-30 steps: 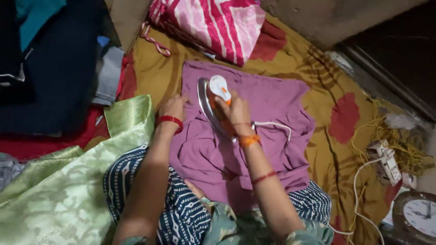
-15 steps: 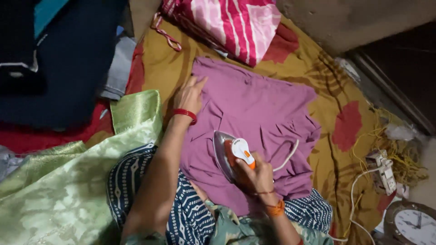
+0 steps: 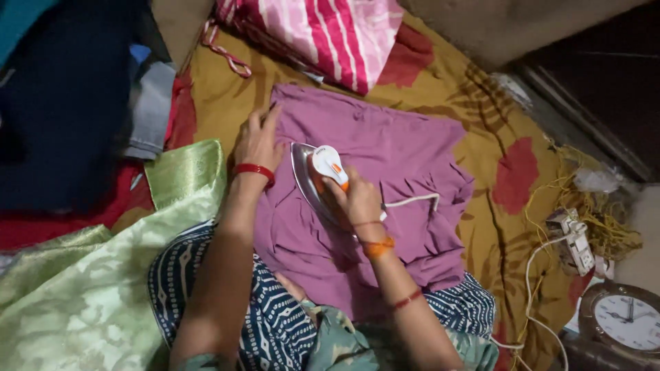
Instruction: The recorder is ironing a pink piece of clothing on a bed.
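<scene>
A purple garment (image 3: pixel 392 158) lies spread on a mustard sheet with red flowers (image 3: pixel 502 137). My right hand (image 3: pixel 357 199) grips the handle of a white and orange electric iron (image 3: pixel 317 172), which rests on the garment's left part with its tip pointing away from me. My left hand (image 3: pixel 258 141) lies flat with fingers apart on the garment's upper left edge, pinning it beside the iron. The iron's white cord (image 3: pixel 412 201) trails to the right over the cloth. A red bangle sits on my left wrist, orange and red bands on my right forearm.
A pink and white striped cloth (image 3: pixel 330 34) lies beyond the garment. Shiny green fabric (image 3: pixel 103 275) covers the left foreground, dark blue clothes (image 3: pixel 62 103) are piled at far left. A power strip (image 3: pixel 570 237) with tangled yellow wire and a round clock (image 3: pixel 625 319) are at right.
The iron has slid from the garment's lower middle up and left toward my left hand. My left hand stays pressed on the garment's upper left edge.
</scene>
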